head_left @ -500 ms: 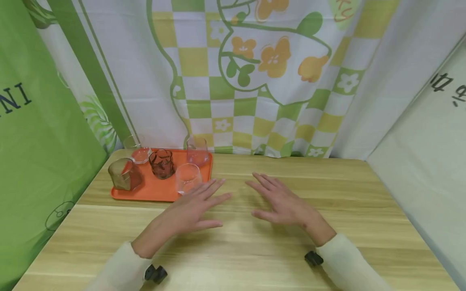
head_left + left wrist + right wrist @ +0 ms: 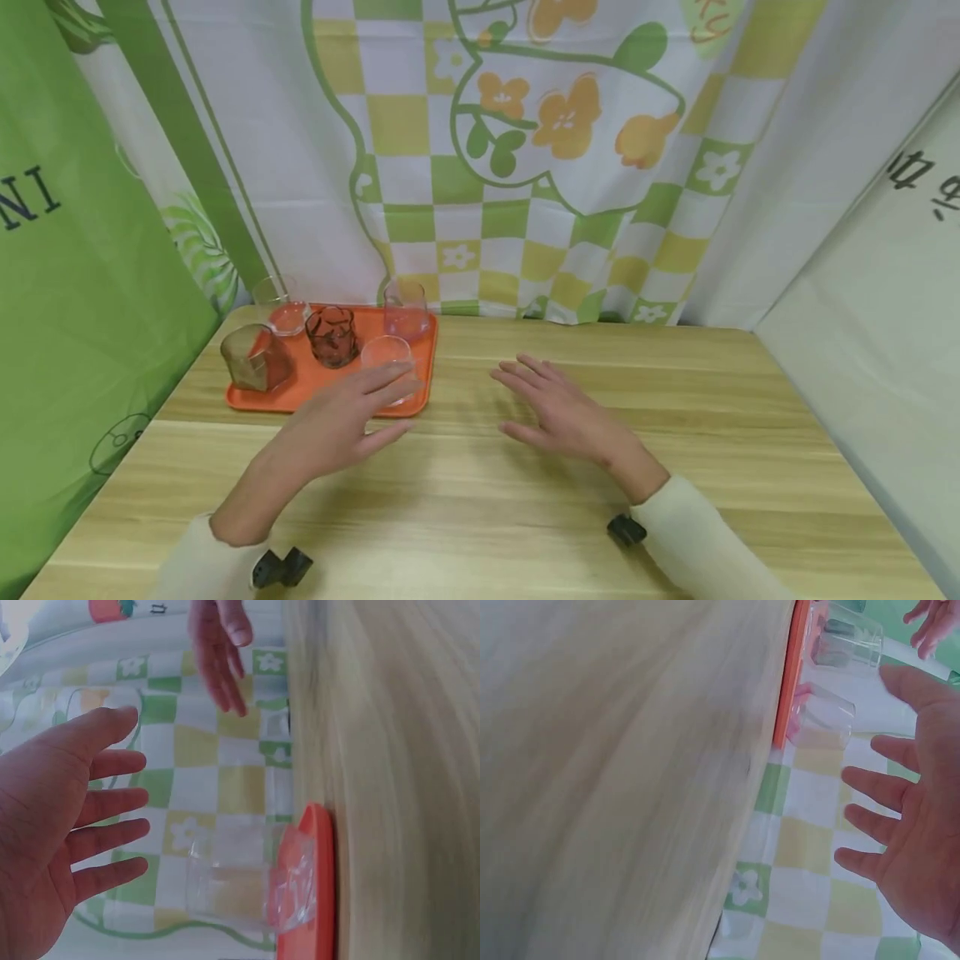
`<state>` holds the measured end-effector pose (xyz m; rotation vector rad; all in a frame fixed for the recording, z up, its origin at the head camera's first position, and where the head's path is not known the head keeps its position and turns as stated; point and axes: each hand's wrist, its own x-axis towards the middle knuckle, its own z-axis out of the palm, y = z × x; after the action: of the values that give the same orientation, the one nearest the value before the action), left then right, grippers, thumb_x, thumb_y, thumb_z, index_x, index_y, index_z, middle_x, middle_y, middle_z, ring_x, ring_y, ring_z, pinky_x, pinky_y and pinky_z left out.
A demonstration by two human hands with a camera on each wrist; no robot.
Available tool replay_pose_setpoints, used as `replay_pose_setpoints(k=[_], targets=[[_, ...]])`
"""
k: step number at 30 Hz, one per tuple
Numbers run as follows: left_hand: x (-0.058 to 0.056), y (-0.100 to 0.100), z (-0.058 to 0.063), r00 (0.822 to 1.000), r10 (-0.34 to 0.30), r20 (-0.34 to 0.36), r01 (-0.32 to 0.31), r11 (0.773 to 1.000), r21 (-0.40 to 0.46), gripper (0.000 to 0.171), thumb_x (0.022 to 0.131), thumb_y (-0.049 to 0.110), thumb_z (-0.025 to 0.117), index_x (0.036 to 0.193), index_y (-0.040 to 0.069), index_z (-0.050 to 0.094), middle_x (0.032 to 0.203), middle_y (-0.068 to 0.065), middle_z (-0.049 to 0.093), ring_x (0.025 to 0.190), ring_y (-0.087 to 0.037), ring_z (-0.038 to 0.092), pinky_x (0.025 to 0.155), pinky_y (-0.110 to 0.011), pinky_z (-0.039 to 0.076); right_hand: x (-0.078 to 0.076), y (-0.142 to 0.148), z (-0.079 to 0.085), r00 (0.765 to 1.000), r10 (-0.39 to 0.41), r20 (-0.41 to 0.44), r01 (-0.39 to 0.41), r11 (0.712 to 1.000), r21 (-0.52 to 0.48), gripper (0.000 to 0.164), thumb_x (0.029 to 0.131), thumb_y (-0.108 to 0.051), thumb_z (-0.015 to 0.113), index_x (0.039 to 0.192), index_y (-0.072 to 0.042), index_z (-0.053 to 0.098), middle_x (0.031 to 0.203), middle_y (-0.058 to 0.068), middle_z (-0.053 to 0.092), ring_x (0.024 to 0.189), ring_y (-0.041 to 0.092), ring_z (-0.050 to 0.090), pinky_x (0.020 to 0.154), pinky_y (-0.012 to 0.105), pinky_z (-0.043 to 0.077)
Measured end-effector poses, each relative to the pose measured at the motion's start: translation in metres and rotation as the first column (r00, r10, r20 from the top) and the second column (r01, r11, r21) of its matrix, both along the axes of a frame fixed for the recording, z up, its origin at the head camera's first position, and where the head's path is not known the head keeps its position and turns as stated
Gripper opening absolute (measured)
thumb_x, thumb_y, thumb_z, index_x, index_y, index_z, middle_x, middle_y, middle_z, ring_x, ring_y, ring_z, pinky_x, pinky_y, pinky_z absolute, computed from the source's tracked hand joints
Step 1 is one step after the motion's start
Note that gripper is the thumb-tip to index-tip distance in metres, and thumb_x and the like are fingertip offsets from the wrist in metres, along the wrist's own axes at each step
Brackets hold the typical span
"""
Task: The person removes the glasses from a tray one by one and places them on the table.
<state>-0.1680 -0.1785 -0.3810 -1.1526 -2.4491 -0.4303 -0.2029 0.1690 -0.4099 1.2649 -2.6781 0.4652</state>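
My left hand (image 2: 337, 417), fingers extended and thumb apart, hovers at the front right of an orange tray (image 2: 315, 402). In the head view its fingers overlap a clear glass (image 2: 384, 350); the left wrist view shows a gap between the fingers and that glass (image 2: 232, 889). My right hand (image 2: 562, 412) hangs over the table to the right of the tray, fingers straight and holding nothing. Also on the tray are a dark faceted glass (image 2: 332, 337), an amber glass (image 2: 257, 358), a pinkish glass (image 2: 406, 308) and a clear glass (image 2: 281, 304) at the back left.
The wooden table (image 2: 525, 533) reaches a patterned curtain (image 2: 510, 217) at the back. A green cloth (image 2: 90, 275) hangs on the left and a pale cloth (image 2: 885, 333) on the right. Black devices (image 2: 281, 568) are strapped at both wrists.
My left hand has moved left, toward the tray, and now overlaps the front clear glass more. The right hand has shifted slightly left. The glasses stay in place.
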Motion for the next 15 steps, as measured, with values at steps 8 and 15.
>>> replay_pose_setpoints(k=[8, 15], targets=[[-0.001, -0.029, 0.010, 0.991, 0.118, -0.061, -0.110, 0.986, 0.123, 0.032, 0.089, 0.019, 0.079, 0.119, 0.009, 0.075, 0.119, -0.009, 0.071, 0.104, -0.029, 0.069, 0.064, -0.040, 0.061, -0.006, -0.028, -0.003, 0.997, -0.024, 0.068, 0.025, 1.000, -0.011, 0.060, 0.101, -0.035, 0.067, 0.152, -0.008, 0.048, 0.125, 0.007, 0.068, 0.111, 0.026, 0.065, 0.097, 0.047, 0.055], [-0.010, -0.064, 0.017, 0.977, 0.207, -0.054, -0.185, 0.946, 0.265, 0.024, 0.086, 0.007, 0.079, 0.110, 0.008, 0.076, 0.105, -0.007, 0.073, 0.087, -0.024, 0.068, 0.058, -0.037, 0.053, -0.010, -0.060, 0.001, 0.980, -0.062, 0.189, 0.071, 0.997, -0.042, 0.041, 0.102, -0.026, 0.064, 0.138, -0.005, 0.062, 0.108, 0.003, 0.072, 0.096, 0.018, 0.069, 0.080, 0.037, 0.059]])
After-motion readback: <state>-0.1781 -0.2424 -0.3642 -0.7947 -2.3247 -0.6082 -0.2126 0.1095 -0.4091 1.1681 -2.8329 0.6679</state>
